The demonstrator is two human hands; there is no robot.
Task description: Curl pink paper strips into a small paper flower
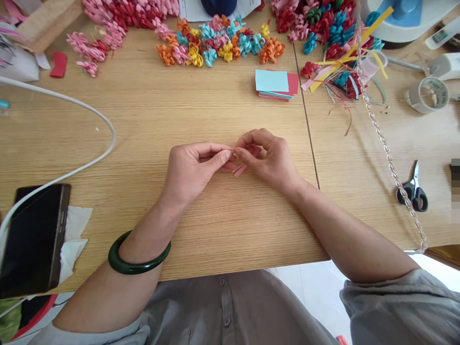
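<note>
My left hand [196, 167] and my right hand [268, 155] meet fingertip to fingertip over the middle of the table. Both are closed in a pinch on a small piece of pink paper cut into strips [241, 169]. Its strip ends stick out below the fingers, and the rest is mostly hidden behind my right fingers. Beyond my right hand lies a stack of small paper cards [272, 81], light blue on top with red and pink beneath. A row of curled paper flowers [219, 40] in orange, blue, yellow and pink sits farther back.
Pink and red flowers [131, 14] are heaped at the back left, more flowers [334, 28] at the back right. Scissors [415, 191] and a tape roll [429, 95] lie right, near a twisted cord [381, 134]. A white cable [91, 108] crosses left, over a tablet [34, 239].
</note>
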